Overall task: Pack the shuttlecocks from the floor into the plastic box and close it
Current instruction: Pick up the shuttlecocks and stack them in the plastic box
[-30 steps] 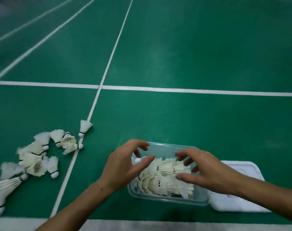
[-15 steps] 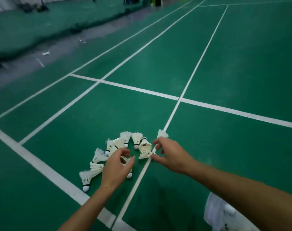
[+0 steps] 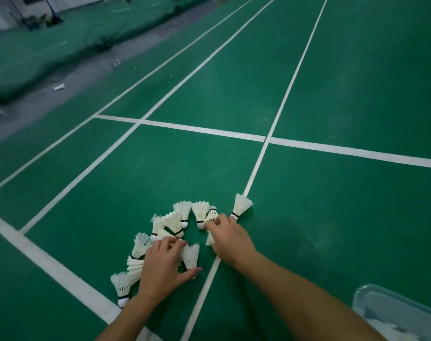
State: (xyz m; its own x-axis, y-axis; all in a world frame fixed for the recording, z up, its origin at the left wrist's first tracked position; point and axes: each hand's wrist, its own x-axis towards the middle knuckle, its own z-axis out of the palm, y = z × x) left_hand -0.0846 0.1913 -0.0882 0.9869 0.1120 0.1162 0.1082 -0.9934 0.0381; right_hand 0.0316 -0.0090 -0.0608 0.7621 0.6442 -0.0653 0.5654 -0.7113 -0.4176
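Note:
Several white feather shuttlecocks lie in a loose pile on the green court floor. My left hand rests on the near part of the pile, fingers bent down onto the feathers and thumb spread toward one shuttlecock. My right hand reaches over the pile's right side; its fingers curl on a black-banded shuttlecock, and feathers of another stick out under the palm. One shuttlecock lies apart by the little finger. A corner of the clear plastic box shows at the bottom right, with white shuttlecocks inside.
White court lines cross the floor around the pile. A dark green net lies bunched along a grey strip at the far left, with a small white object on that strip. Gear stands at the back left.
Both hands left the box and swung left to the pile on the floor. They have since dropped onto the shuttlecocks, and the box has slid to the frame's bottom right corner.

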